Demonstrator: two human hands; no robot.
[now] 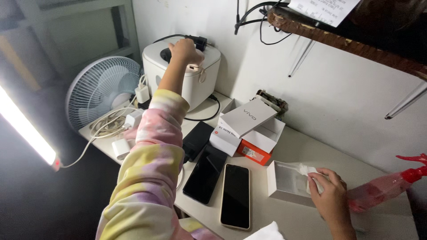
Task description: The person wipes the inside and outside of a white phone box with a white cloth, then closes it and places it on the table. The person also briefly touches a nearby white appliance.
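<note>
My left hand (184,51), in a pastel tie-dye sleeve, reaches to the top of a white box-shaped appliance (200,84) at the back of the table. Its fingers are curled around a small white object (194,68) at the appliance's upper edge. My right hand (330,198) pinches a crumpled white tissue (307,171) at the rim of an open white box (287,182) near the front right. Between my arms two phones lie screen up: a dark phone (205,174) and a phone in a pale case (235,195).
A stack of white phone boxes (247,118) sits on an orange box (251,153), with a black box (198,138) beside them. A red spray bottle (384,189) lies far right. A white fan (104,89), chargers and cables (118,126) and a lit tube lamp (26,129) are at left. A wooden shelf (351,42) hangs overhead.
</note>
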